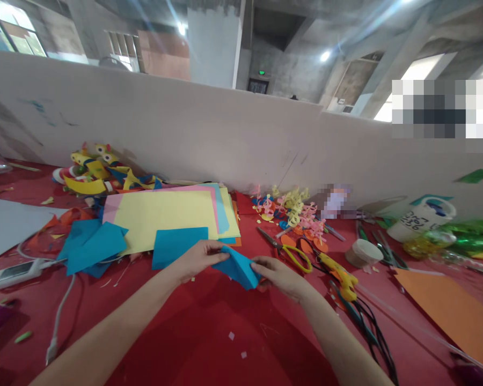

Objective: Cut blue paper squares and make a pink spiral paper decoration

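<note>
Between my two hands, a folded sheet of blue paper [238,268] is held just above the red tabletop. My left hand [203,257] pinches its upper left corner. My right hand [279,274] grips the right end, with the thumb on top and the other fingers partly hidden. Beneath and behind my left hand lies another blue sheet [177,246], overlapping a stack of pale yellow, pink and light blue paper [165,214]. Past my right hand rest scissors [292,254] with yellow handles, their blades pointing away to the left.
Several blue pieces [94,249] lie at left near a white power bank [18,273] with cables. To the right are a yellow glue gun [340,276], a tape roll [363,253], a white cup [418,220] and orange paper [451,311]. Curled paper strips [293,209] sit along the white partition [209,134].
</note>
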### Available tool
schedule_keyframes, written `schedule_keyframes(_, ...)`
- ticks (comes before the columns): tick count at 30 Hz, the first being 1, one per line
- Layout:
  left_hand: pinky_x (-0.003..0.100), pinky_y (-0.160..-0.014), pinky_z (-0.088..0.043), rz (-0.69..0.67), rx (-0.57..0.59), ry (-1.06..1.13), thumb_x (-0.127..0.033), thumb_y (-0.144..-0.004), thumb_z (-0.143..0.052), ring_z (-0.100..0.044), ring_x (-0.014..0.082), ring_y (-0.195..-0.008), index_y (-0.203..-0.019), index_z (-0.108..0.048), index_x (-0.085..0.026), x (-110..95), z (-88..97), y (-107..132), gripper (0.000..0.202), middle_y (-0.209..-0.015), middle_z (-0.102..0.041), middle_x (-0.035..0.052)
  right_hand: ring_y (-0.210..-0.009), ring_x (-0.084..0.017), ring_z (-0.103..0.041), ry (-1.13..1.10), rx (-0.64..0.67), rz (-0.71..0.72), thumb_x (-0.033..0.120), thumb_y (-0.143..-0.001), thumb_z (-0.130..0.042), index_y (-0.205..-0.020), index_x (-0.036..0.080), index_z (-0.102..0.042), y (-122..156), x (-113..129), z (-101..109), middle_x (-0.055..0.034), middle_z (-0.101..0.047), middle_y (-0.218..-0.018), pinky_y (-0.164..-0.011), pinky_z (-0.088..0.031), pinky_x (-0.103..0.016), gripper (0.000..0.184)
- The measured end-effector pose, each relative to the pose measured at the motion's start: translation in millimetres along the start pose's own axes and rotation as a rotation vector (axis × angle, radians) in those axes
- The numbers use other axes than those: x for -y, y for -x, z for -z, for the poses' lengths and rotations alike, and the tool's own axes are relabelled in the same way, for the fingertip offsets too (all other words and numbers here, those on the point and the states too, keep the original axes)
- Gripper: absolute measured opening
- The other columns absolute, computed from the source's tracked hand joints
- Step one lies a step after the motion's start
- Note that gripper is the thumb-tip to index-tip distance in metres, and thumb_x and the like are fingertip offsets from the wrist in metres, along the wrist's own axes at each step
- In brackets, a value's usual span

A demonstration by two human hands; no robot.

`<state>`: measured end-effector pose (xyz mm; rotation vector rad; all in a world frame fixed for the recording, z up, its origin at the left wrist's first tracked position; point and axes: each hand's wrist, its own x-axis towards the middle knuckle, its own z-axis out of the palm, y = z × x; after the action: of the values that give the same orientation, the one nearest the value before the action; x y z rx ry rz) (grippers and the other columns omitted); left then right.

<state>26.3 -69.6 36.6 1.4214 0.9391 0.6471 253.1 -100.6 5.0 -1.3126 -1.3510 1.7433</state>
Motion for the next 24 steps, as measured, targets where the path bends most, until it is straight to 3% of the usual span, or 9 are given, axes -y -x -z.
schedule_keyframes(3,0.035,-0.085,-0.043,0.016,0.000,-0.059,-0.039,-0.072,-0.065,-0.058,0.0231,-0.097,-0.101,-0.066,-0.018,-0.8,1.3,0.7,0.036,-0.103,-0.067,0.0076,-0.054,-0.010,-0.052,0.013,-0.065,0.093,0.053,-0.062,-0.072,-0.081,0.016,-0.058,-1.8,2.5,3.3,0.0016,-0.057,-0.067,-0.050,-0.041,-0.021,0.044)
schedule_keyframes(5,0.036,-0.090,-0.041,0.020,0.005,-0.064,-0.036,-0.071,-0.067,-0.051,0.0249,-0.110,-0.116,-0.059,-0.021,-1.8,3.0,2.2,0.048,-0.121,-0.059,0.0088,-0.058,-0.011,-0.053,-0.039,-0.087,0.143,0.052,-0.059,-0.074,-0.079,0.018,-0.054,-2.3,5.0,5.8,0.0024,-0.056,-0.068,-0.054,-0.043,-0.023,0.044)
schedule_keyframes(8,0.038,-0.090,-0.042,0.042,0.130,0.018,-0.028,-0.069,-0.070,-0.048,0.0261,-0.116,-0.135,-0.037,-0.030,-4.1,5.4,6.1,0.075,-0.136,-0.045,0.0103,-0.071,-0.014,-0.055,-0.033,-0.135,0.258,0.050,-0.061,-0.073,-0.082,0.020,-0.054,-2.5,7.2,8.1,0.0007,-0.057,-0.077,-0.067,-0.046,-0.027,0.042)
schedule_keyframes(11,0.038,-0.086,-0.044,0.033,0.305,0.100,-0.024,-0.069,-0.071,-0.052,0.0250,-0.111,-0.141,-0.021,-0.035,-7.0,6.2,10.5,0.088,-0.135,-0.045,0.0092,-0.076,-0.016,-0.054,0.047,-0.180,0.365,0.048,-0.065,-0.071,-0.087,0.020,-0.055,-4.6,5.5,6.4,-0.0007,-0.058,-0.081,-0.071,-0.045,-0.028,0.039)
schedule_keyframes(15,0.030,-0.076,-0.046,0.022,0.384,0.008,-0.027,-0.068,-0.071,-0.056,0.0237,-0.100,-0.134,-0.041,-0.032,-9.5,6.7,13.1,0.073,-0.116,-0.058,0.0050,-0.078,-0.017,-0.056,0.157,-0.160,0.427,0.045,-0.072,-0.064,-0.092,0.020,-0.055,-8.6,1.0,3.8,-0.0018,-0.059,-0.085,-0.071,-0.046,-0.028,0.033)
schedule_keyframes(17,0.027,-0.067,-0.045,0.071,0.378,-0.065,-0.031,-0.068,-0.070,-0.058,0.0219,-0.086,-0.127,-0.050,-0.029,-10.0,8.6,12.8,0.062,-0.101,-0.064,0.0037,-0.077,-0.018,-0.058,0.269,-0.185,0.401,0.044,-0.079,-0.055,-0.096,0.020,-0.054,-8.7,-0.2,9.3,-0.0031,-0.060,-0.085,-0.069,-0.047,-0.029,0.030)
schedule_keyframes(20,0.025,-0.060,-0.043,0.103,0.343,-0.079,-0.032,-0.066,-0.071,-0.059,0.0186,-0.075,-0.125,-0.054,-0.027,-10.1,14.0,11.4,0.061,-0.091,-0.065,0.0022,-0.083,-0.022,-0.060,0.730,-0.425,0.205,0.035,-0.087,-0.043,-0.103,0.016,-0.053,-4.3,-2.4,29.4,-0.0100,-0.062,-0.092,-0.075,-0.046,-0.034,0.027)
schedule_keyframes(22,0.025,-0.061,-0.044,0.107,0.337,-0.032,-0.032,-0.066,-0.071,-0.060,0.0183,-0.075,-0.127,-0.051,-0.027,-9.8,18.5,10.5,0.065,-0.093,-0.066,0.0027,-0.096,-0.028,-0.057,1.125,-0.607,-0.003,0.025,-0.083,-0.048,-0.104,0.009,-0.054,0.4,-5.3,45.5,-0.0189,-0.060,-0.101,-0.085,-0.040,-0.039,0.027)
schedule_keyframes(24,0.027,-0.066,-0.046,0.109,0.337,0.020,-0.031,-0.067,-0.071,-0.061,0.0199,-0.083,-0.129,-0.048,-0.028,-9.4,22.7,9.6,0.066,-0.099,-0.066,0.0043,-0.101,-0.034,-0.054,1.257,-0.641,-0.104,0.016,-0.076,-0.054,-0.102,0.003,-0.056,4.1,-8.9,57.4,-0.0258,-0.058,-0.102,-0.088,-0.037,-0.042,0.029)
